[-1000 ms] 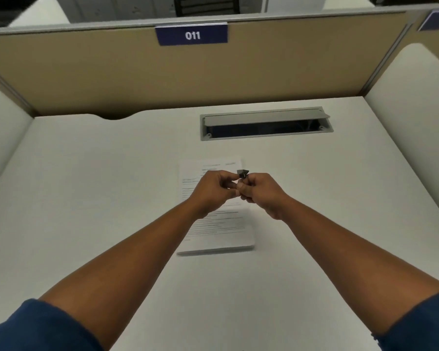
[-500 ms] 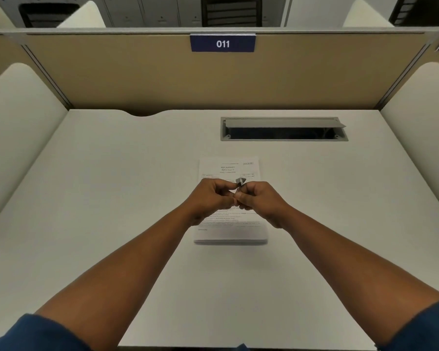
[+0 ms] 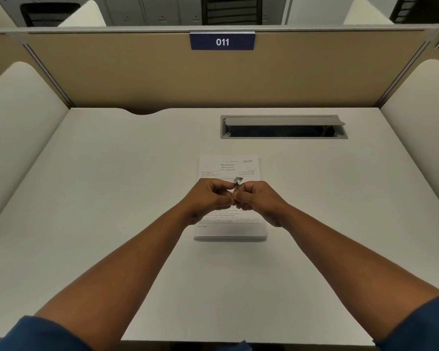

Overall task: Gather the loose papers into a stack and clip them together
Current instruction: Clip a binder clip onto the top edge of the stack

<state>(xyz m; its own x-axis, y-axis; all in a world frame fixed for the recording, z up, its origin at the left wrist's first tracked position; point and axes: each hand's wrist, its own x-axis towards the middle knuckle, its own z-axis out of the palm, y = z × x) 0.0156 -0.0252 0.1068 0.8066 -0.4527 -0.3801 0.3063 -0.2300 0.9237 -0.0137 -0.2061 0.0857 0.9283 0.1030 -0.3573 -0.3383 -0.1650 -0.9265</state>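
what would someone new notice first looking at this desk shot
First, the two hands meeting at the centre of the desk, the left hand and right hand both pinching a small dark binder clip just above a squared-up stack of printed papers. Next, the blue plate marked 011 on the tan back partition, and the open cable slot set into the desk to the far right.
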